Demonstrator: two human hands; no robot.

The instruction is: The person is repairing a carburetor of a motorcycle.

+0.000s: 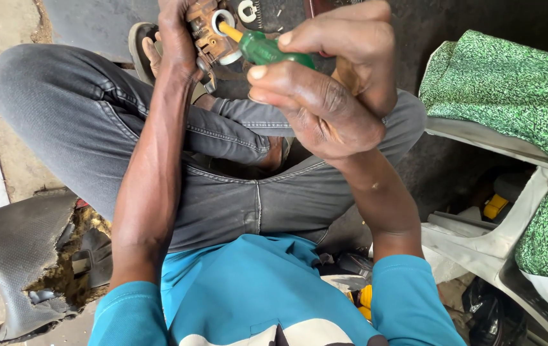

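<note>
Two hands are busy at the twelve o'clock edge of my view, right up at the top of the frame. My left hand [175,38] is clenched around a small brown metal part [207,32], something like a carburettor body, held above my crossed legs. My right hand [331,83] is wrapped tight on a green-handled screwdriver [267,51], its yellowish shaft entering a round opening in the part's face. I judge this to be the working step itself: driving or loosening something inside that opening. The tip is hidden in the bore, so I cannot tell whether it is seated. What the next move calls for, I reckon, is a steady left grip and the shaft kept in line with the bore, or the blade could slip toward my left fingers.

Below the hands, at six o'clock, are my grey jeans [159,141] and blue shirt [248,282]. Over at three o'clock sits a white plastic chair [479,240] draped with green patterned cloth [511,90]. Down at eight o'clock lies a cracked black panel [11,250]. Near five o'clock a yellow-and-black object [363,301] peeks out, too hidden to name. Nothing stands between the hands, though part of the metal part is cut off by the frame's top edge.
</note>
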